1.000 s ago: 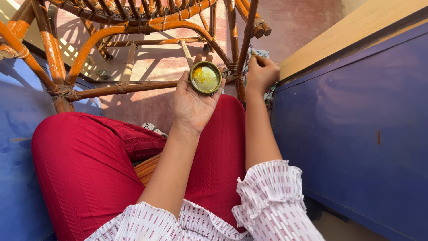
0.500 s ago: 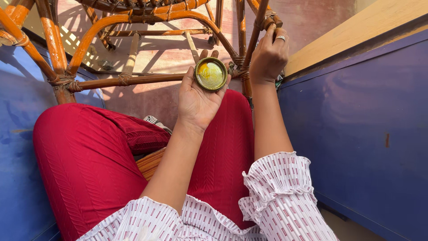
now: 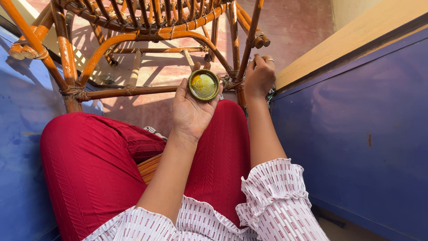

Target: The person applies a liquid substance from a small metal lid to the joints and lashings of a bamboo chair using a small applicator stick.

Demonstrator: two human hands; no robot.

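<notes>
Your left hand cups the open tin; your right hand, fingers bunched, touches the chair leg.

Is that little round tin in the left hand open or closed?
Open. The round tin lies lidless in the left hand, its yellowish contents showing from above.

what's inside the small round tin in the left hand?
The round tin lies open in the left hand. Inside is a yellowish, glossy layer, paste or wax by the look. What it is exactly, and its depth, cannot be told; the palm covers the underside.
</notes>
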